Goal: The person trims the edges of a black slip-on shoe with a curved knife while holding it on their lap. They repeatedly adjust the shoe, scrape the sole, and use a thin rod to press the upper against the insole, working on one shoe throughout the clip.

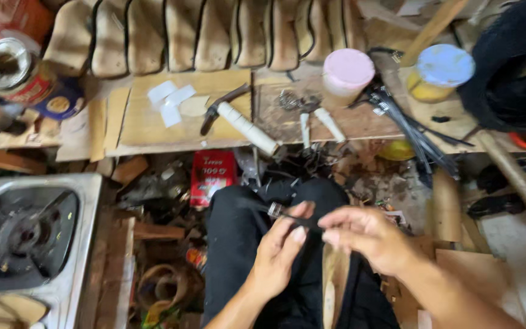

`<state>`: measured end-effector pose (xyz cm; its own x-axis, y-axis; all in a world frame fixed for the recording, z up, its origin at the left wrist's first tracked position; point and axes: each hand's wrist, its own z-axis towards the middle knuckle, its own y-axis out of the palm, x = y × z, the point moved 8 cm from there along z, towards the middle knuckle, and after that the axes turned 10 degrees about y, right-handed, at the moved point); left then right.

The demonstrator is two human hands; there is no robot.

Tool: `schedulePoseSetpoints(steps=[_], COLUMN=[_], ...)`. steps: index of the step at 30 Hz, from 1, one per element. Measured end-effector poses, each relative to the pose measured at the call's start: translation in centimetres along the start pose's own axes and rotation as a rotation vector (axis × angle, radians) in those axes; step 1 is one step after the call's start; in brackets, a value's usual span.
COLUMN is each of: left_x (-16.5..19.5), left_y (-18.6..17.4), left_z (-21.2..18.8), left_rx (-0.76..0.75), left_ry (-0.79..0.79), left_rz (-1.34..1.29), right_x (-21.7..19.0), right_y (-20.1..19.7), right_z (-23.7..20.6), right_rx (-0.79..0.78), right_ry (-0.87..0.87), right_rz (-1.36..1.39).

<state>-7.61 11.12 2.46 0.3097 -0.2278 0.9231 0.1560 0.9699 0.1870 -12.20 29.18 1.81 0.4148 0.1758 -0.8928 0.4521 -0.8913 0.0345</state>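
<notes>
I keep my left hand pinched shut on the black strap over my lap, right hand fingertips closed on its other end, holding it taut and steady below the counter.

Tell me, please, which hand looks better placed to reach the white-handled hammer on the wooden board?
Probably the left hand. It sits nearer the hammer, which lies up and to the left on the board. Both hands pinch a thin black strap, so either must let go first; the right hand is farther off.
</notes>
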Motion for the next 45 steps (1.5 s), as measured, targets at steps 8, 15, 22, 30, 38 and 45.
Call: schedulePoseSetpoints(steps=[8, 15, 22, 30, 38, 45], left_x=[0.7, 10.0, 10.9, 2.8, -7.0, -12.9], left_y=[0.9, 2.1, 3.9, 4.0, 2.2, 1.4], left_z=[0.5, 1.2, 0.1, -2.7, -5.1, -10.5], left_rx=[0.008, -0.037, -0.144, -0.307, 0.039, 0.099], left_ry=[-0.122, 0.627, 0.775, 0.129, -0.332, -0.640], left_rz=[-0.050, 0.852, 1.043, 0.072, -0.429, -0.256], right_x=[-0.5, -2.1, 0.7, 2.9, 10.4, 19.1], right_y=[1.9, 3.0, 2.4, -0.3, -0.9, -2.1], right_z=[-4.0, -7.7, -7.4, -8.2, -8.4, -11.1], right_rx=[0.189, 0.428, 0.406, 0.186, 0.286, 0.569], right_ry=[-0.369, -0.376, -0.206, -0.359, -0.106, 0.148], right_rz=[-0.212, -0.279, 0.069, 0.578, 0.673, 0.639])
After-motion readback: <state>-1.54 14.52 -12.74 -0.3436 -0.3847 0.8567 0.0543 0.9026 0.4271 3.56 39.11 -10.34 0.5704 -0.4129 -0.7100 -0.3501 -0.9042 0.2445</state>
